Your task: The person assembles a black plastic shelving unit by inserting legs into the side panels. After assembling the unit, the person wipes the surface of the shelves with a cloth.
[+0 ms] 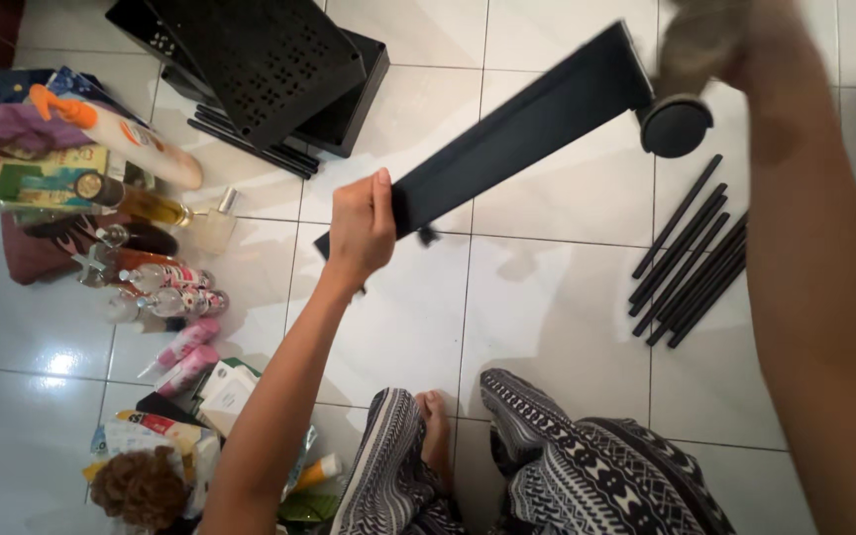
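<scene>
Right hand [715, 45], blurred, grips one end of a black panel [517, 134] by its one caster [676, 126]; left hand [361, 230] clasps the other end. Roughly seven rods [691, 263] lie on the floor.

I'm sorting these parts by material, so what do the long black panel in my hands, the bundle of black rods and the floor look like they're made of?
Long black panel: probably matte painted sheet metal; thin, flat, sharp edges, hardly any shine.
Black rods: likely coated metal tubes; slim, straight, with the same dull black finish, though plastic can't be ruled out.
Floor: glossy white ceramic tile; grout lines and bright reflections show.
</scene>
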